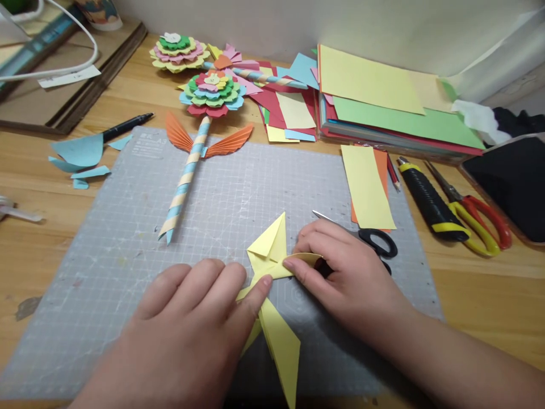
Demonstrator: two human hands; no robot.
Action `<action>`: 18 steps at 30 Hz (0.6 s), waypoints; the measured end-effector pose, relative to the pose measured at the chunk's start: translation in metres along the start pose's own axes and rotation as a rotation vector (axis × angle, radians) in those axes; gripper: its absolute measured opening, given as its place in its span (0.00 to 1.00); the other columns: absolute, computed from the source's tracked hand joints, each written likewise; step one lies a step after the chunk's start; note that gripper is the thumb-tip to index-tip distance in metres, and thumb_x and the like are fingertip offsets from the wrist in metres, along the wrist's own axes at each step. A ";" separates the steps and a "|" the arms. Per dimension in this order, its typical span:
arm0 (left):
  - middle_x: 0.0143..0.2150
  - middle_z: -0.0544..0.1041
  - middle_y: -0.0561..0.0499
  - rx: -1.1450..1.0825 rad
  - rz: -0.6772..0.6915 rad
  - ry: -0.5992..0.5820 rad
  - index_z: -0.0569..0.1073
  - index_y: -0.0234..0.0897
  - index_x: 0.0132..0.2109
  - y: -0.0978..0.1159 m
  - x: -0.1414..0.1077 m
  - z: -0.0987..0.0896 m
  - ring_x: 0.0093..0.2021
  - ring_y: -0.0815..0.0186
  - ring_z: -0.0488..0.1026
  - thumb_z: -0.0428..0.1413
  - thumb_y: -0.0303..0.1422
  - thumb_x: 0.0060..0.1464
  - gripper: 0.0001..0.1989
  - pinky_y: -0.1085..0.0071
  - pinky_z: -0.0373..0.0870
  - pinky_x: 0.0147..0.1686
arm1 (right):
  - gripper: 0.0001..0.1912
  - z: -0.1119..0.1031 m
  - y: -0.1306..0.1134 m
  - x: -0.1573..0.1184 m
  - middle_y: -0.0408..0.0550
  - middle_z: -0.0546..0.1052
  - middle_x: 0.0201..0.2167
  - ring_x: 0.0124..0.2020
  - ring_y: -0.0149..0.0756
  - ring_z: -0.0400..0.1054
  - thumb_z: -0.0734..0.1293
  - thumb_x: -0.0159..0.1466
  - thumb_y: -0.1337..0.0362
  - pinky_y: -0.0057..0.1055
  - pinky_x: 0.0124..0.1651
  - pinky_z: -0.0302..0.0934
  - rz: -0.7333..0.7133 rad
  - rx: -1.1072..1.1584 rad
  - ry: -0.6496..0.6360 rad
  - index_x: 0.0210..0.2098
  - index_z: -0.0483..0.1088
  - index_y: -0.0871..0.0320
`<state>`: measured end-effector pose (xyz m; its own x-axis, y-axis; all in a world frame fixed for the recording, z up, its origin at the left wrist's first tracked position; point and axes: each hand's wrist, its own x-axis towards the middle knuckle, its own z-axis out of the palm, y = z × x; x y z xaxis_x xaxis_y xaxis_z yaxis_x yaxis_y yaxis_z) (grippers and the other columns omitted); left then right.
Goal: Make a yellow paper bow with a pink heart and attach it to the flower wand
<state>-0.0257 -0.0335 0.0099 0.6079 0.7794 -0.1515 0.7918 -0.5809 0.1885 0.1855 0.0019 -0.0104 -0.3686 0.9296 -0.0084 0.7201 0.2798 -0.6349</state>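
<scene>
A folded yellow paper figure with several pointed arms lies on the grey cutting mat, near its front edge. My left hand grips it from the left, thumb pressed on its middle and the other fingers curled. On the right side, my right hand pinches one pointed arm between thumb and fingers, and that arm's edge curves upward. Black-handled scissors lie partly hidden behind my right hand. Farther back on the mat rests a striped paper stick with a layered paper flower and orange pleated leaves.
Yellow and orange paper strips lie at the mat's right, beside a black-and-yellow utility knife and red-yellow scissors. A coloured paper stack sits at the back. Blue scraps and a black pen are at left.
</scene>
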 end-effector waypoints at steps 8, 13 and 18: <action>0.42 0.75 0.48 0.039 -0.013 -0.069 0.69 0.49 0.58 0.004 0.004 -0.004 0.42 0.52 0.67 0.45 0.19 0.48 0.33 0.54 0.61 0.41 | 0.07 0.000 -0.001 -0.001 0.46 0.70 0.30 0.33 0.35 0.65 0.63 0.63 0.69 0.33 0.36 0.59 -0.002 0.018 0.009 0.28 0.68 0.58; 0.43 0.75 0.48 -0.010 -0.011 -0.007 0.71 0.50 0.56 0.003 0.003 -0.003 0.42 0.52 0.67 0.46 0.20 0.46 0.32 0.54 0.60 0.42 | 0.07 0.002 0.000 -0.001 0.46 0.70 0.30 0.33 0.36 0.65 0.63 0.64 0.69 0.34 0.36 0.58 0.006 -0.006 -0.001 0.28 0.68 0.58; 0.42 0.75 0.48 0.029 -0.030 -0.014 0.70 0.51 0.56 0.005 0.004 -0.004 0.41 0.53 0.67 0.46 0.21 0.47 0.31 0.55 0.60 0.42 | 0.05 0.004 0.001 -0.001 0.46 0.70 0.31 0.32 0.36 0.66 0.63 0.63 0.69 0.34 0.36 0.60 0.010 -0.017 0.012 0.30 0.67 0.57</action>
<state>-0.0198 -0.0325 0.0143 0.5848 0.7931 -0.1704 0.8107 -0.5645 0.1551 0.1838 0.0005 -0.0142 -0.3538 0.9353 -0.0055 0.7340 0.2740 -0.6214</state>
